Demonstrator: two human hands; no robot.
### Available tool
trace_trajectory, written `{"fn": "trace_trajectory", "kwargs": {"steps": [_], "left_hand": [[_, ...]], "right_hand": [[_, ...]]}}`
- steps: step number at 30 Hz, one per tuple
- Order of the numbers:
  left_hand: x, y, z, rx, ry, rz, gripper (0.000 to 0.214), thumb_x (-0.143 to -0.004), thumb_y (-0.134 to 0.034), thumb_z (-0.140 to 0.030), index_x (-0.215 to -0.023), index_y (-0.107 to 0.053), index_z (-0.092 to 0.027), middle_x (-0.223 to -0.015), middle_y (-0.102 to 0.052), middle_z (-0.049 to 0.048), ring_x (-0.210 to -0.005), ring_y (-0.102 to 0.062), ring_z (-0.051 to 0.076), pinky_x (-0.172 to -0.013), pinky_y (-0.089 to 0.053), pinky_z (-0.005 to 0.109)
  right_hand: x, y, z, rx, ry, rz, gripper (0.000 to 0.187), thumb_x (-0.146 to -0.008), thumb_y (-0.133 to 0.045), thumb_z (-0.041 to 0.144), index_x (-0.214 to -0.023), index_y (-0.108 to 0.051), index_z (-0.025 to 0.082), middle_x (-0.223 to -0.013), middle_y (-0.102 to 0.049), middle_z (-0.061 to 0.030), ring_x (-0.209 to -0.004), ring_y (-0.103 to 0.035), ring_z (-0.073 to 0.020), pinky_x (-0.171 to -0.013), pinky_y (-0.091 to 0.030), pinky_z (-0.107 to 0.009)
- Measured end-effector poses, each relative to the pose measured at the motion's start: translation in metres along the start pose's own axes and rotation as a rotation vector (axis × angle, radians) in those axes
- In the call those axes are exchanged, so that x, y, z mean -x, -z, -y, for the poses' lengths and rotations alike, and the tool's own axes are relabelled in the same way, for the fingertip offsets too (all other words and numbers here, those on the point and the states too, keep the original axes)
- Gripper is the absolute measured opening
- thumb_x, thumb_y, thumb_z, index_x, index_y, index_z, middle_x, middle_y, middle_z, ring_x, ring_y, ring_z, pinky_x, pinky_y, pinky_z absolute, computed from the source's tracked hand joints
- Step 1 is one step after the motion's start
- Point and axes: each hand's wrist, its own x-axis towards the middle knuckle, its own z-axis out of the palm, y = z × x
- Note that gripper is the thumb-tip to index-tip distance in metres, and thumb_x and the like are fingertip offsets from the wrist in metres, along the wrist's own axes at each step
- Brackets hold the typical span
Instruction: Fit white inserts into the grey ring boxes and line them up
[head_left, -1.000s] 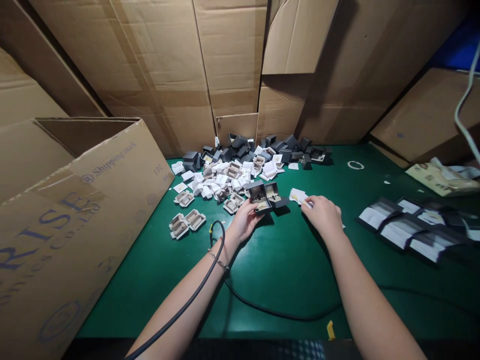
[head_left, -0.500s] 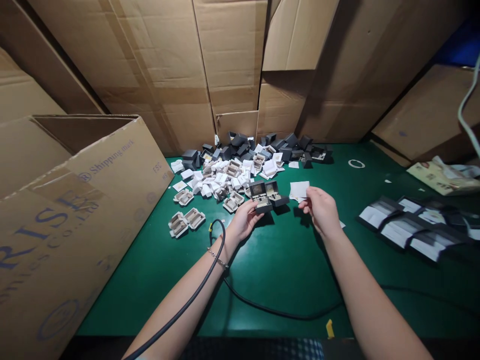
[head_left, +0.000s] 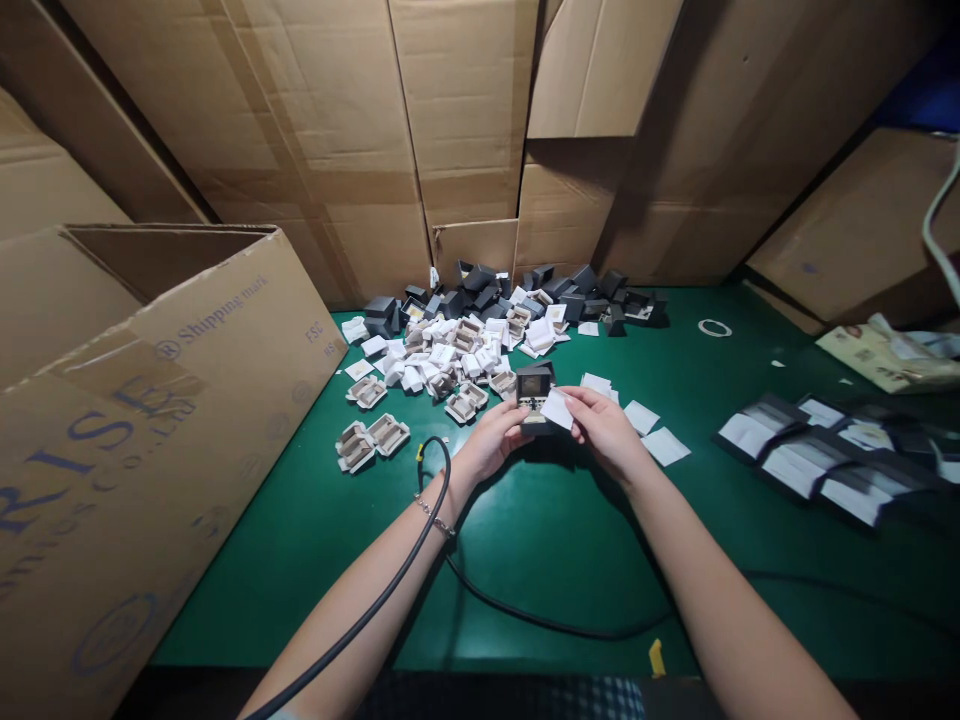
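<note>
Black open box (head_left: pixel 535 386) rests in your left hand (head_left: pixel 493 441) above the table (head_left: pixel 570 560), lid tipped back, apparently so its inside faces you. That grip closes on its left edge, thumb on top, fingers partly hidden. Your right hand (head_left: pixel 606 428) pinches a white card (head_left: pixel 556 408) at the box's right side; loose cards (head_left: pixel 666 446) lie near, seemingly for easy reach.

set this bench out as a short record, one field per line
left hand: holding an open black box
right hand: pinching a white card, which partly covers the box in view
surface: green table
loose cards: white, near the right hand
far side: white packaging pieces heaped before black boxes
left side: large cardboard carton
</note>
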Motion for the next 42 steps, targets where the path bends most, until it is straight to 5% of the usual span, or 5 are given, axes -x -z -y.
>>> {"fn": "trace_trajectory", "kwargs": {"steps": [6, 14, 22, 34, 42], "left_hand": [[0.001, -0.003, 0.001, -0.035, -0.044, 0.048, 0.045, -0.065, -0.077, -0.028, -0.107, -0.063, -0.019, -0.095, -0.067, 0.0035, -0.078, -0.062, 0.011, -0.07, -0.045, 0.021], [0.0, -0.003, 0.006, -0.056, -0.052, 0.1, 0.053, -0.062, -0.079, -0.025, -0.112, -0.061, -0.021, -0.098, -0.066, 0.0026, -0.081, -0.061, 0.011, -0.067, -0.041, 0.019], [0.003, -0.004, 0.004, -0.05, -0.017, 0.125, 0.055, -0.062, -0.079, -0.026, -0.114, -0.062, -0.022, -0.099, -0.066, 0.0034, -0.082, -0.06, 0.012, -0.066, -0.039, 0.019], [0.002, -0.004, 0.004, -0.056, 0.023, 0.112, 0.054, -0.058, -0.082, -0.023, -0.108, -0.063, -0.021, -0.095, -0.067, 0.0024, -0.074, -0.058, 0.009, -0.062, -0.036, 0.018], [0.0, 0.0, 0.008, -0.051, 0.03, 0.111, 0.052, -0.061, -0.08, -0.025, -0.11, -0.063, -0.022, -0.098, -0.067, 0.0028, -0.081, -0.06, 0.011, -0.071, -0.041, 0.021]], "right_hand": [[0.004, -0.007, -0.002, -0.042, 0.136, -0.114, 0.039, -0.055, -0.078, 0.044, -0.075, -0.056, 0.019, -0.057, -0.058, 0.004, -0.045, -0.048, -0.0089, -0.047, -0.038, -0.022], [0.015, -0.013, -0.007, 0.371, 0.411, -0.249, 0.022, -0.073, -0.065, 0.039, -0.079, -0.067, 0.018, -0.084, -0.068, -0.0057, -0.077, -0.061, -0.0197, -0.075, -0.048, -0.036], [0.019, -0.016, -0.007, 0.399, 0.497, -0.415, 0.018, -0.073, -0.066, 0.035, -0.076, -0.056, 0.021, -0.072, -0.061, 0.0002, -0.066, -0.055, -0.0151, -0.067, -0.047, -0.029], [0.019, -0.015, -0.009, 0.46, 0.497, -0.433, 0.02, -0.074, -0.066, 0.037, -0.069, -0.052, 0.022, -0.069, -0.061, 0.0008, -0.064, -0.056, -0.0153, -0.067, -0.045, -0.029], [0.019, -0.013, -0.005, 0.365, 0.503, -0.335, 0.032, -0.073, -0.066, 0.032, -0.061, -0.038, 0.023, -0.066, -0.06, 0.0024, -0.068, -0.059, -0.0147, -0.069, -0.044, -0.028]]}}
